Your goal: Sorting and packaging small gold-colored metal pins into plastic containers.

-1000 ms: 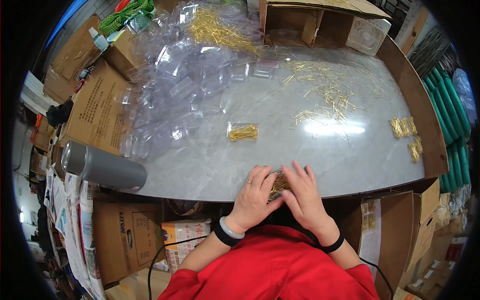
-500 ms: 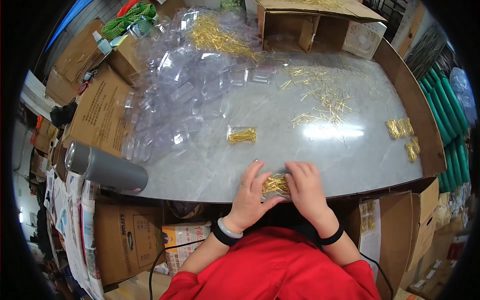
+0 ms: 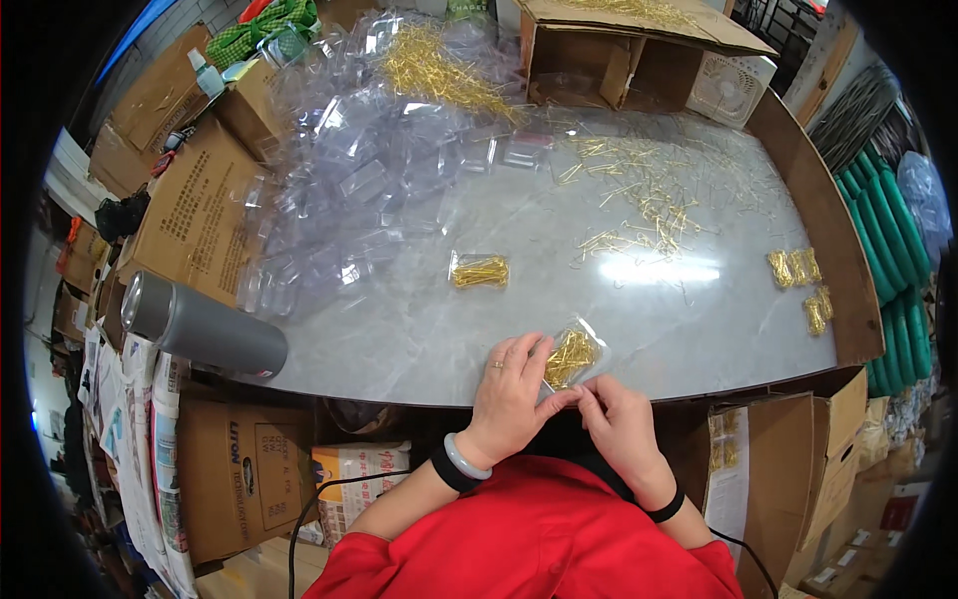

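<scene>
A small clear plastic box [image 3: 573,356] filled with gold-coloured wire hooks lies tilted at the table's front edge. My left hand [image 3: 511,391] grips its left side, fingers together along the wall and thumb stretched toward the near corner. There my right hand [image 3: 621,419] pinches the box's near edge, thumb and fingertips pressed together; the exact bit between them is hidden. A second filled clear box [image 3: 480,271] sits farther off, apart from both hands. Loose gold hooks [image 3: 654,205] lie scattered beyond it to the right.
Empty clear plastic boxes [image 3: 369,180] heap up at the left, topped by a pile of gold hooks [image 3: 434,70]. A grey tumbler [image 3: 205,324] lies on its side at the front left. Filled packs [image 3: 795,268] sit by the right cardboard wall [image 3: 823,230]. A white fan [image 3: 728,85] stands behind.
The box between my hands has turned to a slant and shifted slightly right. My right hand has dropped from its right side to a pinch at the near corner.
</scene>
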The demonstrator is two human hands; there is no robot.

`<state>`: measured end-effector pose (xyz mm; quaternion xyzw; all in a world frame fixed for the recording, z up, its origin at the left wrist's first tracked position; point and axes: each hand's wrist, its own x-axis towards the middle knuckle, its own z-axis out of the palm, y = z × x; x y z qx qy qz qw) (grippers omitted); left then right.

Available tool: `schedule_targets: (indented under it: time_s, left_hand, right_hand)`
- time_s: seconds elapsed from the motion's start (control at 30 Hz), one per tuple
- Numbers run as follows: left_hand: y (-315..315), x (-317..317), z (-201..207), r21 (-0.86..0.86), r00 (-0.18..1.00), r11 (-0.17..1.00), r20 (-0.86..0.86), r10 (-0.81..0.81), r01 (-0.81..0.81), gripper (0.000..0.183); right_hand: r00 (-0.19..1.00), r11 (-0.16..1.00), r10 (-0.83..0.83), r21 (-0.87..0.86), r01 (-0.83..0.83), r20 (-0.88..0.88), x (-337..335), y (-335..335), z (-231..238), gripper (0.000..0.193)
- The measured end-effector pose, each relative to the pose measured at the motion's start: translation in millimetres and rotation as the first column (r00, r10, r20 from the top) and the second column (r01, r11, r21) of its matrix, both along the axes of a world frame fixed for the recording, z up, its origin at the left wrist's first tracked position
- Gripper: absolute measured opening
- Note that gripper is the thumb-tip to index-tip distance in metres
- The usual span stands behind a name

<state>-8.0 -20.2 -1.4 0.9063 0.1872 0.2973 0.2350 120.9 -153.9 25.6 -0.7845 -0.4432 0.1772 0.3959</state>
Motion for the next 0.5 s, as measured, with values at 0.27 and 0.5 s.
schedule_targets:
  time_s: [0.27,0.5]
  left_hand:
    - [0,2,-3,0.045,1.000,0.999,-0.012,-0.021,0.022,0.067]
    - [4,3,2,0.029,0.997,0.997,0.038,-0.066,0.065,0.063]
  right_hand:
    - [0.998,0.996,-0.045,0.081,0.040,0.054,3,7,-2,0.014]
    - [0.936,0.981,-0.163,0.149,0.121,0.312,17,23,11,0.024]
